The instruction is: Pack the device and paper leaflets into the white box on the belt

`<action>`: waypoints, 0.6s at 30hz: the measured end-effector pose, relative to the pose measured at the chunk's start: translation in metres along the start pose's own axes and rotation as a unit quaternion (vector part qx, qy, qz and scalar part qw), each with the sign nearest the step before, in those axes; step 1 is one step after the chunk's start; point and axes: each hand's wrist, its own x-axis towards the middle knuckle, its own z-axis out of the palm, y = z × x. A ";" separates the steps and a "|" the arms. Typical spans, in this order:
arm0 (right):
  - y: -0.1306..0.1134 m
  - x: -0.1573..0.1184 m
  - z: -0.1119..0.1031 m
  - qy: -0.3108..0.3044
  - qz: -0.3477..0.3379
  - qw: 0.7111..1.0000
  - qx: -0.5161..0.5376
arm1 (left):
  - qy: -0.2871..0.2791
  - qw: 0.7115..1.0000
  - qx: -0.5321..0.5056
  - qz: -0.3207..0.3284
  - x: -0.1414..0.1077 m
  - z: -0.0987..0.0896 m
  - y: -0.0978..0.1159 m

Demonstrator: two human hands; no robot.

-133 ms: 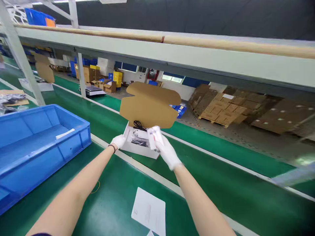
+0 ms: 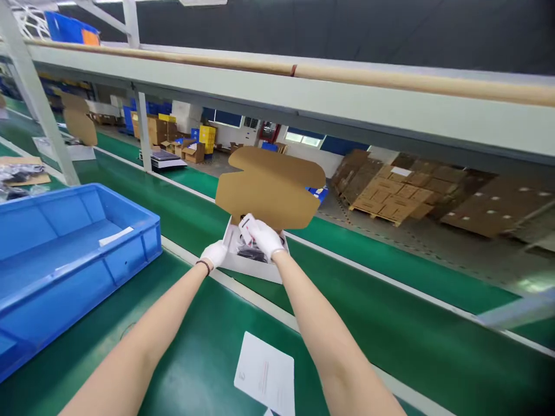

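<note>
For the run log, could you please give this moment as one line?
left hand: steadies box | right hand: puts white item in box | lid: open

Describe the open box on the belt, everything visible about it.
The box is a small, shallow carton, white on its outer walls, with a raw brown cardboard lid standing up at the back, its edges cut into rounded tabs. It sits on the green conveyor belt, across the pale strip along its near edge. Inside lie dark items, seemingly cables, too small to identify. The gloved left hand grips its left wall; the gloved right hand reaches inside, holding a small white item.
</note>
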 end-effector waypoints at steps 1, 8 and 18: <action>-0.007 0.014 0.007 -0.008 0.008 1.000 -0.015 | -0.001 1.000 -0.010 -0.006 -0.001 0.003 0.003; 0.008 0.055 0.059 -0.045 0.103 0.987 -0.115 | -0.013 0.992 -0.105 -0.068 0.002 0.026 0.024; 0.032 0.041 0.049 -0.110 0.115 0.966 -0.205 | -0.040 0.976 -0.205 -0.062 -0.007 0.040 0.061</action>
